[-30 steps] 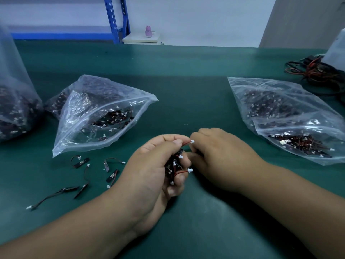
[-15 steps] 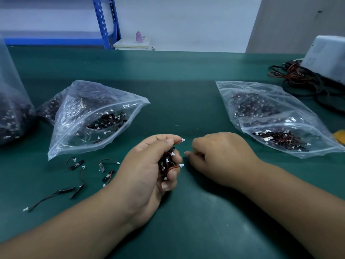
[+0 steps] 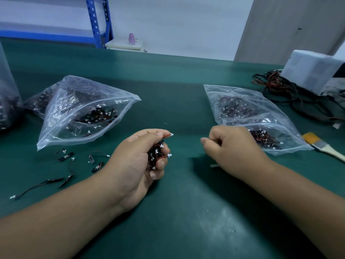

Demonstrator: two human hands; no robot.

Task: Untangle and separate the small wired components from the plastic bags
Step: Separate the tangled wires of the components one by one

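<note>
Open bag [image 3: 74,113] left on green table [image 3: 186,212], loose components [image 3: 65,165] just near of it, left hand [image 3: 134,165] curled round a tangled bunch [image 3: 156,154] at centre, right hand [image 3: 235,150] apart from it – blurred, fingers curled, hold unclear, second bag [image 3: 252,113] behind, brush [image 3: 324,146] far right

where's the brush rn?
Head view, far right: the brush lies on the mat, just right of the right bag by its near corner, with the cables farther back.
</note>
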